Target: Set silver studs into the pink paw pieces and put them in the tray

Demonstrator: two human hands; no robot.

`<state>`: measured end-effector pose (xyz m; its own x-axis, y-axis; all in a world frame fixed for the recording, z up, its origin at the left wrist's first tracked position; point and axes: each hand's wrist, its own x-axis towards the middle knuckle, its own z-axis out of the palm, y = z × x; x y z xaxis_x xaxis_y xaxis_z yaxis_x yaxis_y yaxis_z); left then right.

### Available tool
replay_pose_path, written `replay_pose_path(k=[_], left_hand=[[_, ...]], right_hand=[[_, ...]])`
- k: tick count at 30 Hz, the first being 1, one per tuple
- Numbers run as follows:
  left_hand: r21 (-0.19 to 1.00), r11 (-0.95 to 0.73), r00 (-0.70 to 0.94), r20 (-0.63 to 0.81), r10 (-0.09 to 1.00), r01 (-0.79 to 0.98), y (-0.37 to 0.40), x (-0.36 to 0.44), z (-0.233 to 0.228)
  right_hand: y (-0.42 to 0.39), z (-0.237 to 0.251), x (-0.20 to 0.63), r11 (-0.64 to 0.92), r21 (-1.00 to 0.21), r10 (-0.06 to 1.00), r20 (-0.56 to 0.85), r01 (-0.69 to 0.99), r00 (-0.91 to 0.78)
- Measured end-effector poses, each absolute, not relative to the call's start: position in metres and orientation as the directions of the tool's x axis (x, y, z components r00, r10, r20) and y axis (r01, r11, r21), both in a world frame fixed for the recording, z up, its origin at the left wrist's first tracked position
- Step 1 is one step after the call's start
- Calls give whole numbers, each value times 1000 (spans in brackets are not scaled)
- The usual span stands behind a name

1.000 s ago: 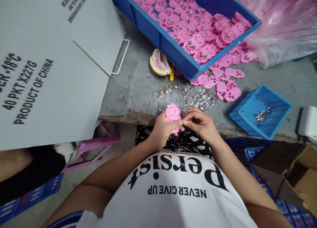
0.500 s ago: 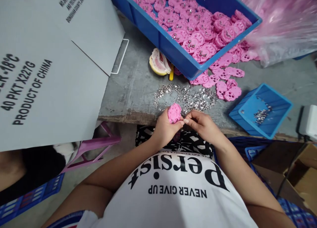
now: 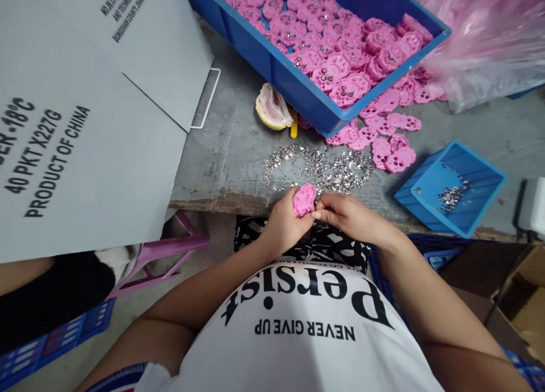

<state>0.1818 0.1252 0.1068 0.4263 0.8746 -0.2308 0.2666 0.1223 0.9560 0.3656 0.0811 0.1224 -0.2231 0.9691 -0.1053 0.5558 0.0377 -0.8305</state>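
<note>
Left hand (image 3: pixel 284 224) held a pink paw-shaped part (image 3: pixel 304 199) in a pinch grip at the near table (image 3: pixel 230 153) edge. Right hand (image 3: pixel 347 216) had its fingertips closed against the part's lower edge; whether they pinched anything small could not be told. Loose silver pieces (image 3: pixel 323 167) lay just beyond the hands. A large blue bin (image 3: pixel 293 85) of pink parts stood farther back; a small blue tray (image 3: pixel 451 190) sat to the right.

The grey table (image 3: pixel 238 147) holds a big blue bin (image 3: pixel 298 91), a small blue tray (image 3: pixel 451 190), loose pink paw pieces (image 3: pixel 387 147), shiny metal bits (image 3: pixel 323 167) and a pomelo piece (image 3: pixel 272 111).
</note>
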Motion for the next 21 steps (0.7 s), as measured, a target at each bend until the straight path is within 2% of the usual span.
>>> replay_pose_path(k=[2, 5, 7, 9, 11, 16, 21], left_hand=[[956, 224, 415, -286, 864, 192, 125, 185, 106], [921, 388, 398, -370, 840, 39, 126, 189, 106], [907, 420, 377, -382, 843, -21, 126, 191, 106], [909, 416, 358, -379, 853, -30, 126, 192, 107], [915, 401, 343, -367, 864, -31, 126, 194, 107], [917, 395, 323, -360, 875, -51, 125, 195, 106], [889, 447, 359, -386, 850, -100, 124, 193, 105]], right_hand=[[80, 122, 361, -9, -869, 986, -90, 494, -141], [72, 114, 349, -124, -955, 987, -91, 269, 134], [67, 107, 339, -137, -984, 959, -103, 113, 263], [63, 100, 329, -110, -992, 948, -87, 58, 306], [62, 96, 323, -68, -992, 942, -28, 107, 335], [63, 98, 320, 39, -907, 922, 194, 420, 334], [62, 99, 320, 55, -875, 915, 237, 482, 326]])
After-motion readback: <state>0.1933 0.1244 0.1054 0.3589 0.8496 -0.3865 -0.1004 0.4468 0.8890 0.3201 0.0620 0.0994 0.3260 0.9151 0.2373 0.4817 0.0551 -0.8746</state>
